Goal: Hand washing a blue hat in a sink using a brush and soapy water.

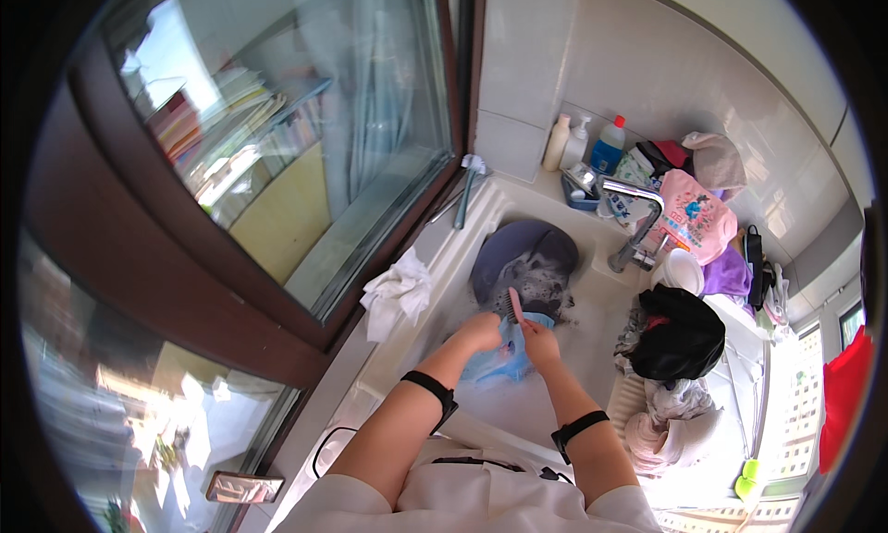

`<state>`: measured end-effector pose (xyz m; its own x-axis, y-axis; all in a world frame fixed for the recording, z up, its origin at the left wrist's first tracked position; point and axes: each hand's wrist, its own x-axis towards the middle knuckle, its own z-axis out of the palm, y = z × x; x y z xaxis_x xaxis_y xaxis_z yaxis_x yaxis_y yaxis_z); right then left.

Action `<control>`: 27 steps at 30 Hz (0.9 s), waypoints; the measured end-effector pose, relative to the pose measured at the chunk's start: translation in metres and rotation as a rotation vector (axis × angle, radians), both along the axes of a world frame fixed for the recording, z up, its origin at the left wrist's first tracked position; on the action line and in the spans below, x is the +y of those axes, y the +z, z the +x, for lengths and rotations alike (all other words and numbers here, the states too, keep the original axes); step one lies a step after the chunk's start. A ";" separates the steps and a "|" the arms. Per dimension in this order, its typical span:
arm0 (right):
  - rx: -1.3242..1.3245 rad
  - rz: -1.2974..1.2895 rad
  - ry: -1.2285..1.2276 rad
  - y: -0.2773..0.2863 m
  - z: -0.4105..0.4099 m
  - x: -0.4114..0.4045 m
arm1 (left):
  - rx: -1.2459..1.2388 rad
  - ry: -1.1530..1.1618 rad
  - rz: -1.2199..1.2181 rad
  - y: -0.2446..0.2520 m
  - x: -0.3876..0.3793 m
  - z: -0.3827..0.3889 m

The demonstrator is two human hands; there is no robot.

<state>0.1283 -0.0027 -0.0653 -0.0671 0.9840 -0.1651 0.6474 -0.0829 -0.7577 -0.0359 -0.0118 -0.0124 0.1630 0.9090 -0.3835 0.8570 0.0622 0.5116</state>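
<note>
Low in a white laundry sink (590,387) with suds lies a light-blue wet cloth (510,356). My right hand (541,342) grips a pink-handled scrub brush (515,305), its dark bristles facing left over the cloth's upper part. At the cloth's upper left is my left hand (483,332), its fingers curled on the fabric. Just beyond both hands sits a dark purple-grey basin (503,255) holding foamy water and dark fabric.
A chrome faucet (642,221) rises at the sink's back right. Black fabric (680,335) and pale clothes (673,436) are piled on the right. A white cloth (399,290) and toilet brush (468,193) lie on the left ledge. Bottles (607,148) stand behind.
</note>
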 end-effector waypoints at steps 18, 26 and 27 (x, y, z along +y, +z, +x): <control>0.585 -0.628 -0.288 0.029 -0.057 -0.063 | -0.180 0.361 -0.048 0.016 -0.079 -0.014; 0.395 -0.687 -0.132 0.045 -0.029 -0.057 | -0.171 0.252 0.025 0.023 -0.100 0.000; 0.410 -0.680 -0.145 0.047 -0.024 -0.055 | -0.257 0.262 0.072 0.022 -0.102 0.002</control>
